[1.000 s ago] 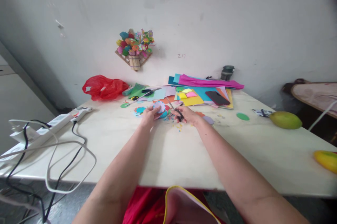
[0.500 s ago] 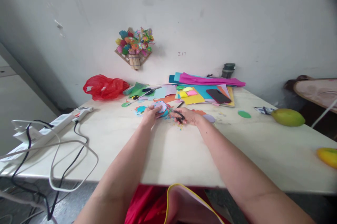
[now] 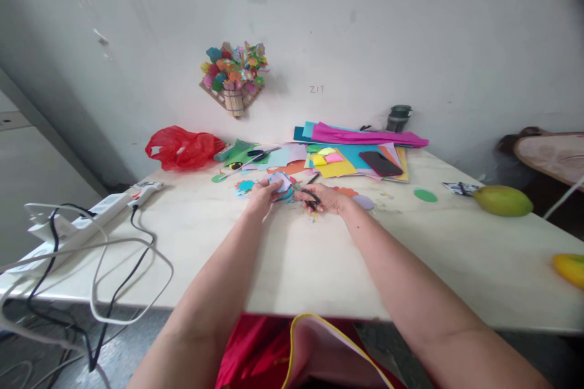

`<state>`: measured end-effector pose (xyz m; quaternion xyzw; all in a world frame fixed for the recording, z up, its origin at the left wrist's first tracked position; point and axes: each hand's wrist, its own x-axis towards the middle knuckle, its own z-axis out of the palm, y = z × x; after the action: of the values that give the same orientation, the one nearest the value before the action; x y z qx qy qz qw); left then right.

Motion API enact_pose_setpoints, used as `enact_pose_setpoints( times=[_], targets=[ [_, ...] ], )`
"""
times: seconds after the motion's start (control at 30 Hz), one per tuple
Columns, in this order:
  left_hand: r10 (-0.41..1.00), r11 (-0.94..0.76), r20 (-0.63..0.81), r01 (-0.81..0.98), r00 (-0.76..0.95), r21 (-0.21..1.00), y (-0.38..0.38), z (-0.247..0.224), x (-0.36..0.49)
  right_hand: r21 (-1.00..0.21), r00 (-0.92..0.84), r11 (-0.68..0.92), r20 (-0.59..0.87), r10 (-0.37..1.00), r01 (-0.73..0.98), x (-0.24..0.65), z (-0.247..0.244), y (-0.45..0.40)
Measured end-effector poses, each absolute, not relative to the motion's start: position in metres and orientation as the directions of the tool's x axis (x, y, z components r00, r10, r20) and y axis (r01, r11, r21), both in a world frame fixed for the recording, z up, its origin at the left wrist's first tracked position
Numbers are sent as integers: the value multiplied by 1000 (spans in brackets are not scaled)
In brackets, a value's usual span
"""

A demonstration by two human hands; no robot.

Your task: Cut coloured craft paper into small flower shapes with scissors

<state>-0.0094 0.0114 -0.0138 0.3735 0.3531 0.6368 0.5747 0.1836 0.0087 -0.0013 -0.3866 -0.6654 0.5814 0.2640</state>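
A pale lilac paper piece (image 3: 280,181) is pinched between the thumb and fingers of my left hand (image 3: 263,196). Under and beside it lie blue and orange scalloped paper cutouts (image 3: 246,186). My right hand (image 3: 325,197) is closed round the black handles of a pair of scissors (image 3: 312,197), whose blades point left to the edge of the lilac paper. Small paper scraps (image 3: 314,217) lie on the table below the scissors. Just right of my right hand rest a lilac paper circle (image 3: 364,202) and an orange cutout (image 3: 345,192), partly covered.
Behind my hands are stacked coloured sheets (image 3: 360,136), a phone (image 3: 380,163), a second pair of scissors (image 3: 260,155) and a red plastic bag (image 3: 185,148). A power strip (image 3: 95,212) with loose cables lies left. A green mango (image 3: 502,201) and a green paper oval (image 3: 425,195) sit right.
The lilac paper has turned slightly in my left hand, its edge nearer the scissor blades. My right hand keeps its hold on the scissors. The whole view has shifted a little.
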Motion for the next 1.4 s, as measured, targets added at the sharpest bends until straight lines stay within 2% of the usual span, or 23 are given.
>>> enact_pose_setpoints(
  times=[1.4],
  targets=[
    [996,-92,78,-441,-51,893,7,-10,-8,-982,-578,34,-80,812,184,183,1,4]
  ],
)
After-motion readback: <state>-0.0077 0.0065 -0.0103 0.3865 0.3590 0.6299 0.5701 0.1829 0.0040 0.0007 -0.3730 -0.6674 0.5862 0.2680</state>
